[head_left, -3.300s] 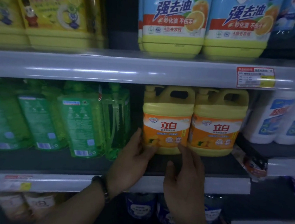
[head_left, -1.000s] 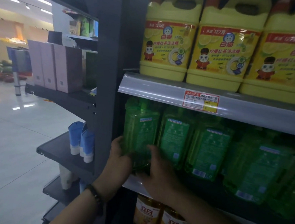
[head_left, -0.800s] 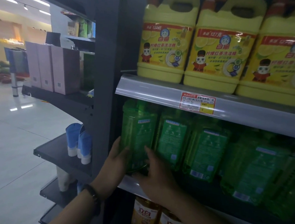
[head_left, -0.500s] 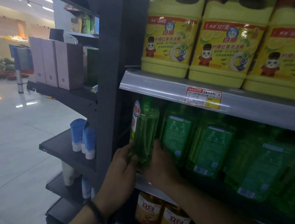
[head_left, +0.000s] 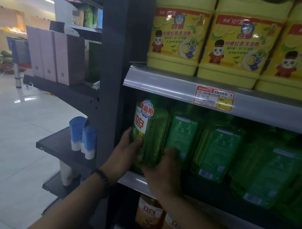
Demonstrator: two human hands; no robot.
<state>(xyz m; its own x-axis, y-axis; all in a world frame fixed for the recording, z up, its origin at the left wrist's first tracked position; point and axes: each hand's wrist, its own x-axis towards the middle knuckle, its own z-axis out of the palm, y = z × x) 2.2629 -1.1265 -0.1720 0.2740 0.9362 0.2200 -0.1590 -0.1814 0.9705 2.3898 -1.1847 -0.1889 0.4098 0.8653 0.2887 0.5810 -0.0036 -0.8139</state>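
A green dish-soap bottle [head_left: 154, 133] stands at the left end of a store shelf [head_left: 130, 180], clasped low between the left hand [head_left: 124, 154] and right hand [head_left: 163, 170], fingers curled around both sides.

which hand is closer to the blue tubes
Left. The left hand grips the green bottle on its left, just right of the tubes; the right hand holds its other side, farther off.

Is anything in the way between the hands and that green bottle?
Nothing visible. The left hand grips the green bottle on its left side, and the right hand holds its lower right, beside the next bottle.
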